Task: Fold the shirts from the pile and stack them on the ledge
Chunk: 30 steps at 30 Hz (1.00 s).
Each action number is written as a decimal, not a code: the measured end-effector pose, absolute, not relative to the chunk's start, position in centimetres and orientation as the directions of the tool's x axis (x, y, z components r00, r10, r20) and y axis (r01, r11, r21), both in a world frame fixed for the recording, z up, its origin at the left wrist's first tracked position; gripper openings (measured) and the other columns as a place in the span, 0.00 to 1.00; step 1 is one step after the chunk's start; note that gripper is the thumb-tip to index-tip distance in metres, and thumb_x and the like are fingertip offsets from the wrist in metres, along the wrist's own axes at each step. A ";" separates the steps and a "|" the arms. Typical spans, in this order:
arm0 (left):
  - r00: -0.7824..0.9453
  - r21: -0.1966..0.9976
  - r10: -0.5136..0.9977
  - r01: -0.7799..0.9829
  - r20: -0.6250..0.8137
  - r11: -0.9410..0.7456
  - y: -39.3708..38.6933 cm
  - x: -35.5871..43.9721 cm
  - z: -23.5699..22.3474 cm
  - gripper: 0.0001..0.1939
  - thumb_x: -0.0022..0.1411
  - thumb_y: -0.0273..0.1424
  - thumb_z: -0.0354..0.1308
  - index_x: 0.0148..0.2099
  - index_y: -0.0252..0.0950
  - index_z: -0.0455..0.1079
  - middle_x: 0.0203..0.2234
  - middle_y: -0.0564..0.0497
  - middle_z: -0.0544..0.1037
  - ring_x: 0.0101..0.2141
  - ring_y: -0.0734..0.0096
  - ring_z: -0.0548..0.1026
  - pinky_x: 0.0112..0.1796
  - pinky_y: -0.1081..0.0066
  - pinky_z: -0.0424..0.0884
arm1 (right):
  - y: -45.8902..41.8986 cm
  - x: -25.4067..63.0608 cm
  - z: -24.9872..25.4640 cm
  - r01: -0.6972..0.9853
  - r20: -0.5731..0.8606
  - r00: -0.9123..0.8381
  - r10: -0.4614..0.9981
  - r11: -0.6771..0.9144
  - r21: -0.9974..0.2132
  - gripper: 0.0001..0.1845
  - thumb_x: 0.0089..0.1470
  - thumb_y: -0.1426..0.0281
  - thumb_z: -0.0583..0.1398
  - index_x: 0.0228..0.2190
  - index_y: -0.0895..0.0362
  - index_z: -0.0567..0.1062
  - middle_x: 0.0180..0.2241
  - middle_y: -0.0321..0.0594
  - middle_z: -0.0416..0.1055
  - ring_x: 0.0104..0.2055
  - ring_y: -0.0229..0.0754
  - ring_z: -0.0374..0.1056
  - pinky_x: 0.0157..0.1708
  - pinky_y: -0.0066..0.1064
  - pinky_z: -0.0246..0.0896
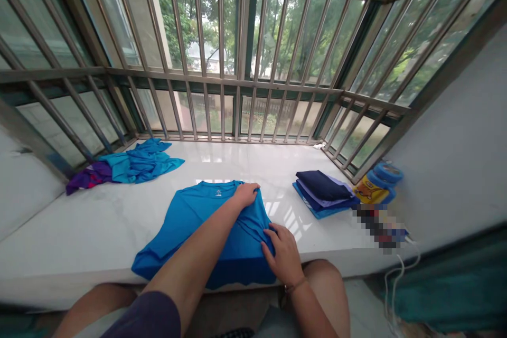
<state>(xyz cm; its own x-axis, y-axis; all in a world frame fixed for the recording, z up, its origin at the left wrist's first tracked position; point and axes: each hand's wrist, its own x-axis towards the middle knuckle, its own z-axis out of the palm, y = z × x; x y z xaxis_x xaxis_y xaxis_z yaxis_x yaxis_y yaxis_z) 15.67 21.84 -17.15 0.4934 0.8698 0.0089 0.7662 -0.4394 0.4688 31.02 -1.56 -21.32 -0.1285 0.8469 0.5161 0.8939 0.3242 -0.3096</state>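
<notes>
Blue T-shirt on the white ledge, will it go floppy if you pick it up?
The thin blue T-shirt looks floppy: it bunches softly under the right hand. It is probably light for its size, since it lies so flat on the polished white stone ledge. It might slide if pushed, because that ledge looks smooth.

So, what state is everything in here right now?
Blue T-shirt: spread flat, one side folded inward.
Left hand: resting on the T-shirt near the collar.
Right hand: on the T-shirt's folded side.
Folded clothes stack: neatly piled.
Turquoise garment: crumpled.
Purple garment: bunched up.
</notes>
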 end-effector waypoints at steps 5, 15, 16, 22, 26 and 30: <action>0.513 0.383 0.851 0.768 0.111 -0.513 18.1 15.4 -17.6 0.28 0.76 0.28 0.45 0.74 0.39 0.64 0.78 0.43 0.57 0.75 0.54 0.56 0.74 0.47 0.50 | -1.5 31.1 -21.3 0.900 0.506 -0.130 0.853 0.316 -0.301 0.17 0.66 0.62 0.64 0.55 0.50 0.79 0.57 0.48 0.75 0.60 0.54 0.70 0.62 0.52 0.66; 0.465 0.249 0.885 0.855 0.019 -0.454 14.5 8.7 -18.8 0.38 0.78 0.51 0.42 0.81 0.41 0.49 0.79 0.41 0.48 0.78 0.45 0.47 0.73 0.34 0.45 | -1.2 31.5 -22.0 0.914 0.492 -0.176 0.853 0.327 -0.240 0.18 0.69 0.60 0.61 0.57 0.48 0.79 0.60 0.45 0.75 0.61 0.52 0.71 0.62 0.48 0.67; 0.429 0.250 0.903 0.871 0.029 -0.422 14.7 7.4 -18.2 0.37 0.78 0.49 0.41 0.81 0.42 0.49 0.79 0.42 0.47 0.78 0.46 0.48 0.72 0.34 0.47 | -1.2 31.6 -22.0 0.913 0.494 -0.180 0.851 0.331 -0.237 0.19 0.69 0.60 0.61 0.57 0.48 0.79 0.60 0.45 0.75 0.61 0.52 0.71 0.62 0.48 0.67; 0.277 0.270 0.959 0.921 0.056 -0.282 14.4 -2.4 -17.0 0.32 0.79 0.42 0.40 0.80 0.41 0.54 0.78 0.44 0.53 0.77 0.50 0.51 0.72 0.38 0.52 | -0.7 30.5 -21.2 0.906 0.553 -0.164 0.817 0.347 -0.244 0.18 0.70 0.57 0.60 0.56 0.49 0.78 0.58 0.48 0.75 0.60 0.55 0.71 0.62 0.51 0.65; 0.224 0.258 0.974 0.939 0.040 -0.227 12.7 -6.6 -19.1 0.32 0.78 0.43 0.42 0.78 0.41 0.58 0.77 0.43 0.57 0.76 0.51 0.53 0.73 0.42 0.49 | 1.1 27.1 -20.1 0.924 0.501 -0.160 0.851 0.308 -0.228 0.16 0.71 0.58 0.59 0.54 0.49 0.78 0.49 0.47 0.78 0.53 0.55 0.72 0.55 0.49 0.66; 0.248 0.235 0.968 0.940 0.025 -0.247 11.9 -7.4 -20.1 0.33 0.78 0.47 0.43 0.78 0.43 0.58 0.78 0.45 0.53 0.77 0.51 0.50 0.74 0.41 0.45 | 3.1 24.6 -20.4 0.969 0.466 -0.109 0.878 0.199 -0.149 0.16 0.73 0.62 0.53 0.44 0.49 0.80 0.39 0.46 0.78 0.42 0.52 0.72 0.42 0.43 0.66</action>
